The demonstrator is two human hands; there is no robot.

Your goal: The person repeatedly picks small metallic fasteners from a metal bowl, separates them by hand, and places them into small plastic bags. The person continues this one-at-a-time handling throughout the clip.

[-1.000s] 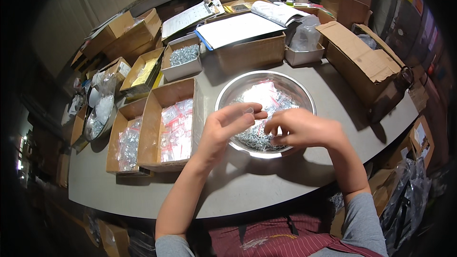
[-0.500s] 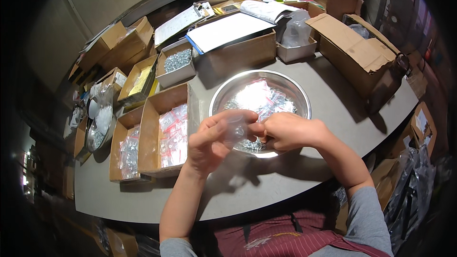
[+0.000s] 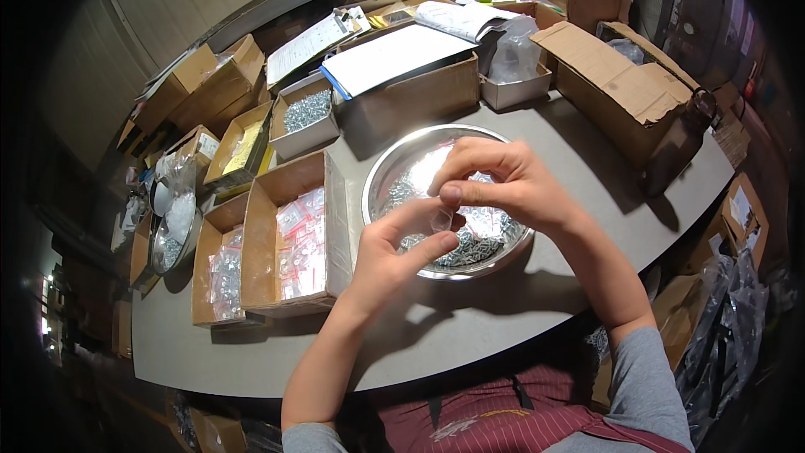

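A small clear plastic bag [image 3: 441,219] is held between the thumb and fingers of my left hand [image 3: 387,250], over the near left part of a round steel bowl [image 3: 374,180]. Just above the bag, my right hand [image 3: 521,189] is closed in a pinch. Its fingertips meet the bag's upper end, and whatever they hold is too small to make out. Loose silvery screws [image 3: 471,253] lie in the bowl, along with several small filled bags with red edges [image 3: 490,220]. Both hands cover part of the bowl.
Left of the bowl stand two open cardboard boxes [image 3: 334,226] of small filled bags. Behind are a box of screws [image 3: 307,111], a carton topped with papers [image 3: 398,59] and a white tray [image 3: 516,94] with plastic bags. A large carton [image 3: 616,75] stands far right.
My right hand has risen from inside the bowl to the top of the plastic bag. My left hand has turned and lowered slightly, its thumb now pointing right.
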